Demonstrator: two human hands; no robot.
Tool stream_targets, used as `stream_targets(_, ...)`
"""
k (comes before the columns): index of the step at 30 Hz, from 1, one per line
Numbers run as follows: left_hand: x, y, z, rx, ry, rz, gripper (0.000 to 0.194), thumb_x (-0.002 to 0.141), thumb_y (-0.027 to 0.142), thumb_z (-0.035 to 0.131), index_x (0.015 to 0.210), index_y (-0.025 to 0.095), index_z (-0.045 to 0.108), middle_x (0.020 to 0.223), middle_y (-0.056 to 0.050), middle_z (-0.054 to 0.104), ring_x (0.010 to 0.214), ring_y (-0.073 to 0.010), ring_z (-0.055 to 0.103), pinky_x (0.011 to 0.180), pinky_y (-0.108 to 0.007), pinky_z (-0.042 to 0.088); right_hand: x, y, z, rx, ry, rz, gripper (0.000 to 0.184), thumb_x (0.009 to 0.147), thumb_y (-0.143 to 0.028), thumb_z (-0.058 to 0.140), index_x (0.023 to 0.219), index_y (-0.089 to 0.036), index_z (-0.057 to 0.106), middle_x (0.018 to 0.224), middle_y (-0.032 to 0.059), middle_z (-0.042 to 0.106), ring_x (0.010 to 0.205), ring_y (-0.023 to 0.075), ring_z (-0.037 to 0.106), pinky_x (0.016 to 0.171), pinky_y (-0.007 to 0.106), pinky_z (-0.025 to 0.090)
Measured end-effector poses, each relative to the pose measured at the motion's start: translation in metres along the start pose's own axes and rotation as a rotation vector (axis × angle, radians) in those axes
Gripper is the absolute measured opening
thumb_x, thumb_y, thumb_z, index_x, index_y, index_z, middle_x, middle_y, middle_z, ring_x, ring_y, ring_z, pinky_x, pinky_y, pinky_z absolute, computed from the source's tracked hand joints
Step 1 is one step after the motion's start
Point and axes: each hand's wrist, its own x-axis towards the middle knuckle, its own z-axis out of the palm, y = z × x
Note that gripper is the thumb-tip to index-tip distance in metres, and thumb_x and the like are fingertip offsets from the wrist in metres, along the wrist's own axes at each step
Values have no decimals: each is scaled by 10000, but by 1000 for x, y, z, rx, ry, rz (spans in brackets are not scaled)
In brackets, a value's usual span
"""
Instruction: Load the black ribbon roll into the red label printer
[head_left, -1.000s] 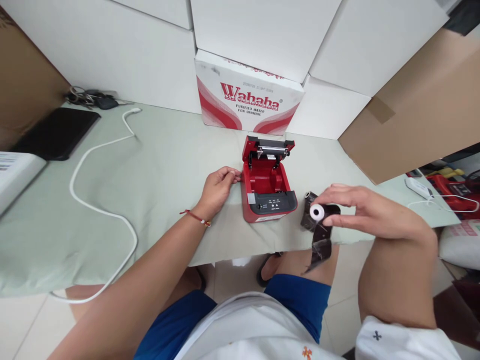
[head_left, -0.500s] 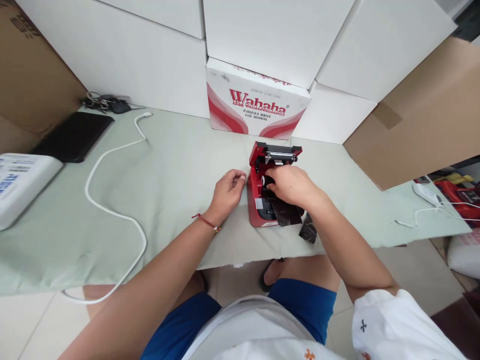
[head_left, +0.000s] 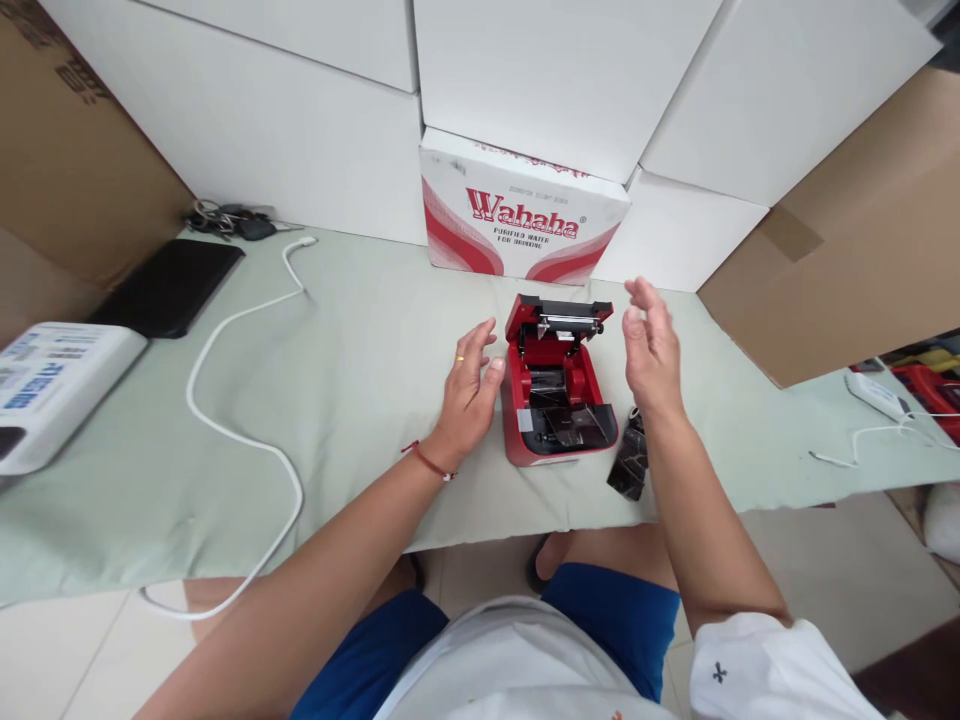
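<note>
A small red label printer [head_left: 517, 430] stands on the cloth-covered table with its lid [head_left: 566, 318] raised. Inside it lies a dark, shiny roll [head_left: 548, 385], and a loose dark strip [head_left: 577, 427] from it lies over the black front part. My left hand [head_left: 471, 388] is at the printer's left side, fingers apart, holding nothing. Raised on the right, beside the lid, is my right hand [head_left: 651, 345], also empty with its fingers stretched out. A second piece of dark, shiny film with a roll end [head_left: 628, 460] rests on the table right of the printer.
Behind the printer leans a Wahaha water carton [head_left: 525, 215] against white boxes. A white cable [head_left: 225, 420] curls across the table's left, near a black flat object [head_left: 176, 287], keys [head_left: 229, 220] and a white device [head_left: 67, 390]. Cardboard [head_left: 832, 240] stands at right.
My right hand has let go of the roll and lifted out of the printer to the right. The roll stays inside. My left hand has opened its fingers beside the printer.
</note>
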Motion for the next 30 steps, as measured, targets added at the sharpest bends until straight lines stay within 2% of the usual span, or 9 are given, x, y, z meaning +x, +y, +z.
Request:
stream_targets(2,-2,-5,-1,-10,2,68,584,1134,557,447,1662,309,471,1676,-140,497,1504,-297,556,1267,-498,458,-3,23,10,161,-114,42,643,1113,-661,442,1636,-297,528,1636,121,635,1525,284,583,1283,533,451)
stream_targets(4,-3,-8,-4,6,15,153,628,1139,611,412,1702,334,421,1739,-135,446,1591,-322,482,1306,-542,418,-11,40,16,312,-182,58,648,1107,-698,442,1619,-321,562,1642,98,634,1542,286,579,1309,543,438)
stream_targets(7,-6,-3,-9,77,60,327,655,1147,636,361,1732,343,376,1777,-129,428,1656,-341,407,1334,-584,377,-29,51,13,395,-143,-14,562,1134,-670,392,1449,-353,732,1475,53,755,1523,290,597,1318,568,438)
stream_targets(9,-9,6,-11,129,82,449,652,1146,647,341,1701,322,444,1749,-132,479,1639,-343,436,1337,-590,372,-41,53,6,393,-130,-93,559,1149,-639,349,1342,-374,802,1349,35,814,1519,296,600,1322,590,430)
stream_targets(12,-13,17,-12,162,25,560,603,1146,637,336,1504,281,665,1533,-126,696,1554,-337,550,1304,-579,414,-58,53,-4,346,-168,-167,569,1143,-637,352,1287,-374,836,1340,27,828,1495,312,629,1319,617,431)
stream_targets(15,-16,20,-12,174,-70,631,557,1151,591,348,1296,251,765,1252,-118,828,1393,-332,695,1189,-561,515,-71,56,-4,334,-183,-177,577,1148,-617,358,1229,-339,857,1315,43,844,1453,316,671,1282,632,470)
stream_targets(19,-17,16,-11,129,-113,638,531,1162,528,359,1203,226,794,1229,-131,850,1225,-310,788,1091,-541,567,-82,56,4,345,-120,-148,535,1159,-558,392,1168,-314,868,1295,52,854,1376,298,731,1285,628,470)
stream_targets(26,-16,11,-4,35,-51,561,485,1176,372,362,1049,238,811,1097,-85,866,1133,-273,798,997,-503,578,-83,55,10,355,-93,-152,483,1167,-467,415,1110,-307,868,1212,54,875,1420,294,702,1269,624,474)
stream_targets(30,-14,10,-4,62,-97,575,289,1111,335,508,1069,239,777,1085,-91,845,1107,-284,783,993,-513,588,-84,55,9,339,-89,-200,424,1159,-417,443,1167,-302,851,1233,66,866,1351,302,721,1168,601,537)
